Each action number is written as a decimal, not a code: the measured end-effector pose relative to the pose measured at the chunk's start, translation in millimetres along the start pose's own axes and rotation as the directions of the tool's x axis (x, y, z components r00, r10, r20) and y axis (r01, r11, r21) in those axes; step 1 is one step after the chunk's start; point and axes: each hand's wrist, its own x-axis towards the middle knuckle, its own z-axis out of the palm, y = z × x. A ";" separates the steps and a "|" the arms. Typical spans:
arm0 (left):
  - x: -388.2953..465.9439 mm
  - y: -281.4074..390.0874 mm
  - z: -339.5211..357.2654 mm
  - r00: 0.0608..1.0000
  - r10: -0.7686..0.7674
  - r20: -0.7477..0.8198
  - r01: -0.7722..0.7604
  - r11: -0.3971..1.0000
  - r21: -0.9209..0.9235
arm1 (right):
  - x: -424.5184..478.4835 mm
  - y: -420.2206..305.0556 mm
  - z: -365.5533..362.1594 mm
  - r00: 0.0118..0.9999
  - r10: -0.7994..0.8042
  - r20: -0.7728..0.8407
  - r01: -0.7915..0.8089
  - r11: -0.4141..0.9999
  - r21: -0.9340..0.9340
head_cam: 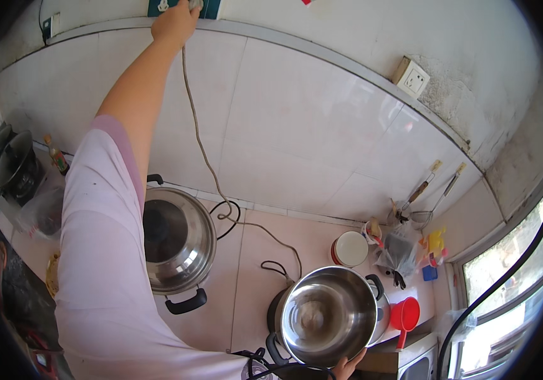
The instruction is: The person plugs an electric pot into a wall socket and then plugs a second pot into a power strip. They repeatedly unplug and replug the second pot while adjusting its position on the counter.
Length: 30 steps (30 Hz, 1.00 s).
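Observation:
My left hand (175, 23) reaches up to a dark green wall socket panel (212, 9), its fingers closed around a plug (195, 4) at the picture's top edge. From there a brownish power cord (195, 123) hangs down the tiled wall and runs over the counter to the base beneath a steel pot (328, 313). My right hand (347, 366) is at the pot's lower right rim, partly cut off by the picture's edge; the pot is uncovered, with what looks like a little water inside. A lidded steel pan (181, 242) sits left of it, partly behind my arm.
A red plastic dipper (404, 316) lies right of the pot, near a steel sink (416, 368). Behind are a white bowl (351, 249) and a plastic bag (397, 251). Two strainers (422, 218) hang on the wall. At left stand a black cooker (17, 166) and a sauce bottle (56, 156).

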 end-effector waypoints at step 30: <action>-344.8 75.2 -108.8 0.731 0.176 0.659 0.666 0.023 -0.745 | 5.6 27.9 0.8 0.998 0.033 0.046 -0.045 0.957 0.286</action>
